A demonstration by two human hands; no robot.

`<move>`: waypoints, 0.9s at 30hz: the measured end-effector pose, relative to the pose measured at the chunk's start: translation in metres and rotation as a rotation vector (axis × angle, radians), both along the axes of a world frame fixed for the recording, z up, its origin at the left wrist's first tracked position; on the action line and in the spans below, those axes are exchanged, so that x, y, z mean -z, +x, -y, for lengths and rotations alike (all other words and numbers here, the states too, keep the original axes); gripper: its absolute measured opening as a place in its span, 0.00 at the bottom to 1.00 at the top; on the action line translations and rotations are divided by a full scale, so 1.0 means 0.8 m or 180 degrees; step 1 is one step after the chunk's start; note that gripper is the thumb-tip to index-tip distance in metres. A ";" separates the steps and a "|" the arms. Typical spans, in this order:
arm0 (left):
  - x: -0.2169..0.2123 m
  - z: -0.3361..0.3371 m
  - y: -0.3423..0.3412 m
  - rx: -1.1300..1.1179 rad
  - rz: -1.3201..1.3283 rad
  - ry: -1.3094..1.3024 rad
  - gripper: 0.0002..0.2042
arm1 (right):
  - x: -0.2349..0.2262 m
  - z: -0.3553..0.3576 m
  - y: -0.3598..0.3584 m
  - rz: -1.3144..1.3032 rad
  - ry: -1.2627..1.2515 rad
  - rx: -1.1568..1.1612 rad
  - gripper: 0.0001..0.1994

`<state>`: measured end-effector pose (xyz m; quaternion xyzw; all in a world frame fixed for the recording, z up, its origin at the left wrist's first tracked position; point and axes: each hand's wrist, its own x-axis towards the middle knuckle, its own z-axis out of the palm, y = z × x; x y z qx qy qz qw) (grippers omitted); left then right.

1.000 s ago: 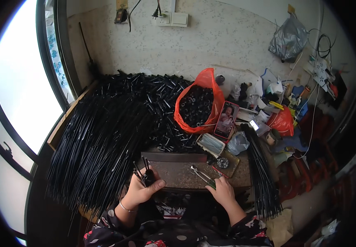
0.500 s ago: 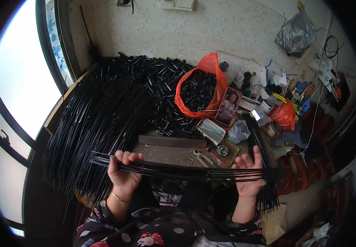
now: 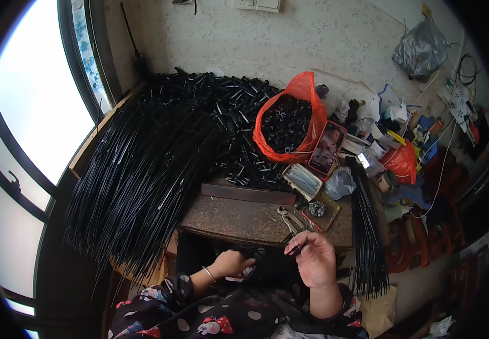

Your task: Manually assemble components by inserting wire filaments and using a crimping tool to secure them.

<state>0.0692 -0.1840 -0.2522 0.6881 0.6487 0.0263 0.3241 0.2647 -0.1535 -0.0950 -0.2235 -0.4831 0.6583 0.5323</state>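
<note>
My right hand (image 3: 316, 261) is raised in front of the bench edge, thumb and fingers pinched on a small dark piece (image 3: 295, 250). A thin pale strand shows by its fingertips. Low over my lap, my left hand (image 3: 230, 264) is closed, its fingers curled against something black that blends into the dark clothing. Beyond the hands, pliers (image 3: 289, 219) lie on the bench (image 3: 233, 217). A bundle of long black rods (image 3: 366, 243) hangs over the right edge, and a broad heap of similar rods (image 3: 137, 181) covers the left side.
Short black tubes (image 3: 238, 113) are piled at the back. A red plastic bag (image 3: 261, 138) holds small black parts, beside a phone (image 3: 328, 148). Near it are a tray of thin pins (image 3: 303, 182), a round studded piece (image 3: 316, 208) and a clear bag (image 3: 340, 183). Clutter fills the far right.
The black rods held across both hands are gone from them. My left hand has dropped toward my lap. My right hand has moved left and now pinches a small piece. The view has shifted slightly.
</note>
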 end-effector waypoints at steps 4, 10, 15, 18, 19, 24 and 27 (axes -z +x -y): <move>-0.185 -0.024 0.006 -0.0057 0.3323 0.2147 0.20 | -0.003 -0.017 -0.010 -0.0153 -0.0016 -0.0517 0.07; -0.223 -0.017 0.022 -0.0313 0.2388 0.2597 0.08 | -0.007 -0.019 -0.022 0.0386 0.0560 0.0412 0.06; -0.218 -0.032 0.016 0.0197 0.2724 0.2491 0.08 | 0.014 -0.035 0.001 0.0023 0.0442 -0.0301 0.06; -0.172 -0.119 0.015 -0.0394 0.4469 0.0836 0.10 | 0.037 -0.070 0.010 -0.0394 -0.0298 -0.0022 0.07; -0.156 -0.159 0.008 -0.0582 0.3792 0.1361 0.12 | 0.036 -0.084 0.008 -0.0495 -0.0504 0.0365 0.06; -0.089 -0.277 0.011 0.0656 0.0135 0.3210 0.10 | 0.043 -0.114 0.004 -0.0470 -0.0754 0.0793 0.07; -0.070 -0.299 0.014 0.0905 -0.0386 0.3101 0.09 | 0.037 -0.111 0.018 -0.0407 -0.0718 0.0534 0.09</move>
